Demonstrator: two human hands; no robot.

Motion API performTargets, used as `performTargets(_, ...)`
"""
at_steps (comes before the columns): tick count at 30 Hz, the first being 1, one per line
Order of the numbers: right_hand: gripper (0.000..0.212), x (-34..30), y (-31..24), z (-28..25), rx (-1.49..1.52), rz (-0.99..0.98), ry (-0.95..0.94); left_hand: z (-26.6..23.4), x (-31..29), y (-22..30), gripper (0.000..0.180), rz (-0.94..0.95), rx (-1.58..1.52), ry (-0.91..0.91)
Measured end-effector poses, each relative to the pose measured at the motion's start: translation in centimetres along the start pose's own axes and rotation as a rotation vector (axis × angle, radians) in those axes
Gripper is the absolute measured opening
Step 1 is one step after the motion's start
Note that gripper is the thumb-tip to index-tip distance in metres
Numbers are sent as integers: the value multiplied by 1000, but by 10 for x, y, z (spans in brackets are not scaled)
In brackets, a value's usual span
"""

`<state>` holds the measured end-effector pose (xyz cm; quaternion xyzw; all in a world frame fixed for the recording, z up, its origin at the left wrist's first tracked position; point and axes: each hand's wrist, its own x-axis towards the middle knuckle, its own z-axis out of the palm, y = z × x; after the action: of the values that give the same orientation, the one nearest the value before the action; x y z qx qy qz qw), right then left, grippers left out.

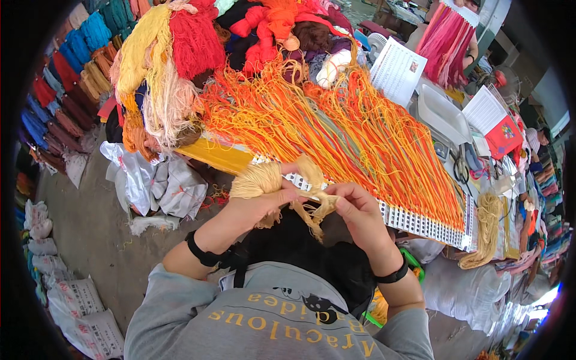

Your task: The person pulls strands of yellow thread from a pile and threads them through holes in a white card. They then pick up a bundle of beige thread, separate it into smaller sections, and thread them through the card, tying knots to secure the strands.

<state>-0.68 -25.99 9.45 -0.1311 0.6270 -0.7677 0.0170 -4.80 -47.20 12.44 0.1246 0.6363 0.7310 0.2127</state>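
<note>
In front of my chest, a skein of pale beige thread (257,180) is gathered in my left hand (273,201), its thumb pressed over the bundle. My right hand (361,211) pinches the bunched loose end of the same skein between thumb and fingertips. Slack tufts of thread hang below and between both hands. Just beyond them lies a long white perforated card strip (414,223) along the table's near edge. Rows of orange, red and yellow threads (336,141) run from its holes across the table.
Another beige skein (482,231) hangs over the table's right end, near black scissors (461,170). Yarn heaps (195,45) cover the far left. White sacks (171,186) sit on the floor. Beyond a printed sheet (398,71), another person holds pink threads (447,42). A white tray (443,114) stands right.
</note>
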Motion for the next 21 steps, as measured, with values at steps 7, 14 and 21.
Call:
performTargets(7,14,-5,-8,-1,440,295,-39,-7,0,8,37,-74,-255,-164)
performTargets(14,18,-23,-29,-11,-333,205,-2,-69,-16,30,20,89,-292,100)
performTargets(21,21,-33,-52,-40,-181,90,262,-109,-39,48,26,270,678,239)
